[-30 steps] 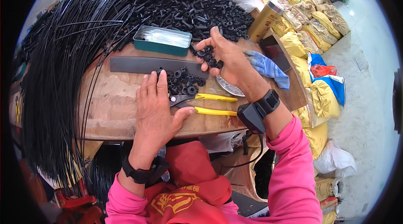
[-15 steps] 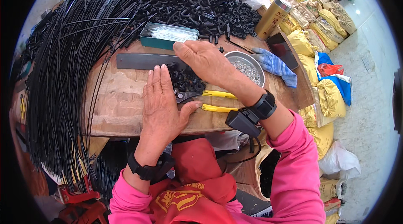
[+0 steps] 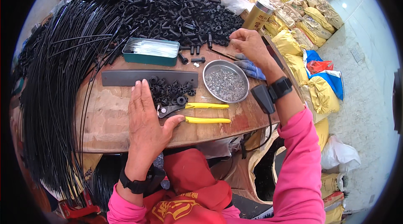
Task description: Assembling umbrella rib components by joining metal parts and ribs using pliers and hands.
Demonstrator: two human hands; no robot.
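Note:
My left hand point(image 3: 145, 115) lies flat on the wooden table, fingers stretched out and thumb apart. Its fingertips reach a heap of small black ring-shaped parts point(image 3: 170, 91), and its thumb lies by the lower handle of yellow-handled pliers point(image 3: 205, 105). Behind the heap is a flat dark grey bar point(image 3: 142, 77). My right hand point(image 3: 252, 47) is raised at the right, near a blue-grey glove point(image 3: 250, 69) and a thin black rod point(image 3: 224, 55). Its fingers are curled in a pinch; what they hold, if anything, is hidden. A round metal dish point(image 3: 205, 82) of small silvery bits sits between the hands.
A green box point(image 3: 150, 59) holds thin clear strips. A large pile of black fittings point(image 3: 176, 10) covers the back, beside a long bundle of black strands point(image 3: 54, 89) at the left. A gold flask point(image 3: 258, 14) stands at the right; yellow sacks point(image 3: 289, 43) lie beyond.
My right hand has moved right, from above the bar and small parts to beside the flask and glove. The dish and pliers show more fully. My left hand stays flat by the heap.

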